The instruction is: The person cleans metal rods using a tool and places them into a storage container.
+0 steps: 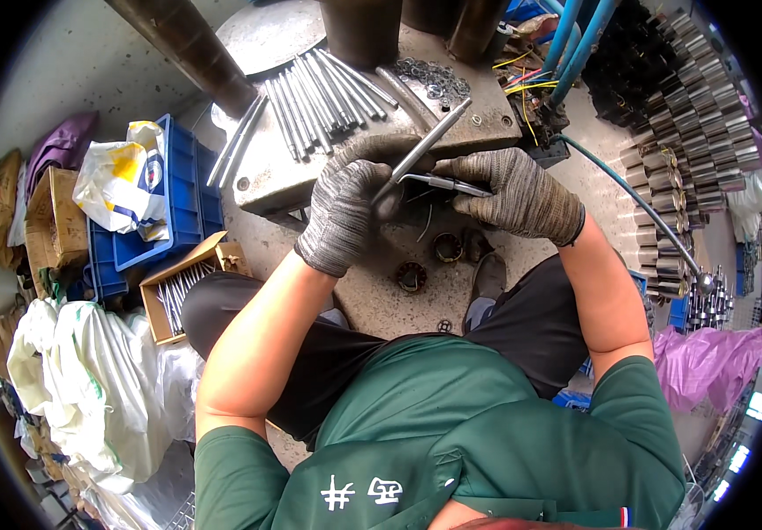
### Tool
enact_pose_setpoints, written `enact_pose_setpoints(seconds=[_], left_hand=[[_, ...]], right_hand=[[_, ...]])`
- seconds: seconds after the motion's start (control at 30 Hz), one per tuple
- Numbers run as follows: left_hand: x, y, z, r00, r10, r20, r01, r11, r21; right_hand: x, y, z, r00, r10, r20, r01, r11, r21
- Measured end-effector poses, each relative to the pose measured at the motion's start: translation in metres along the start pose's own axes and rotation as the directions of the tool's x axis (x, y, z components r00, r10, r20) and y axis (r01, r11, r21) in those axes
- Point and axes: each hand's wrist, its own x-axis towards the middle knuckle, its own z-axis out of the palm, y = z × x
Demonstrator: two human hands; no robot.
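My left hand (pixel 345 212), in a grey knitted glove, is closed around the lower part of a metal rod (pixel 434 140). The rod slants up and to the right over the near edge of the metal table. In a similar, dirtier glove, my right hand (pixel 518 194) grips a pair of bent-nose pliers (pixel 445 184), whose thin tip points left toward the rod by my left hand. Whether the tip touches the rod I cannot tell. Many similar rods (pixel 323 102) lie side by side on the table beyond my hands.
The metal table (pixel 261 190) carries a heap of small dark rings (pixel 434 81) and thick columns. Two small round containers (pixel 411 276) stand on the floor. At left are a blue crate (pixel 188 199) and a cardboard box of rods (pixel 169 305). Stacked metal cylinders (pixel 694 115) rise at right.
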Motion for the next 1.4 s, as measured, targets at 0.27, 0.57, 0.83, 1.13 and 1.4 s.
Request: enact_pose_setpoints(seconds=[0.27, 0.57, 0.83, 1.13, 1.4], left_hand=[[0.0, 0.0, -0.002, 1.0, -0.025, 0.013, 0.026, 0.996, -0.087], [0.011, -0.009, -0.022, 0.984, -0.003, 0.176, 0.062, 0.941, -0.332], [0.009, 0.008, -0.027, 0.972, 0.041, 0.233, 0.078, 0.875, -0.478], [0.005, 0.003, -0.021, 0.999, 0.052, 0.005, -0.049, 0.953, -0.298], [0.003, 0.005, -0.013, 0.996, 0.093, 0.018, -0.085, 0.958, -0.273]], right_hand=[[0.0, 0.008, 0.007, 0.999, -0.044, -0.012, 0.044, 0.999, -0.029], [-0.003, 0.005, 0.015, 0.988, 0.142, 0.062, -0.153, 0.843, 0.516], [-0.018, 0.035, -0.003, 0.942, 0.275, -0.195, -0.2, 0.922, 0.333], [-0.015, 0.071, -0.015, 0.87, -0.067, -0.489, -0.176, 0.883, -0.435], [0.002, 0.086, -0.002, 0.906, -0.187, -0.38, -0.121, 0.745, -0.656]])
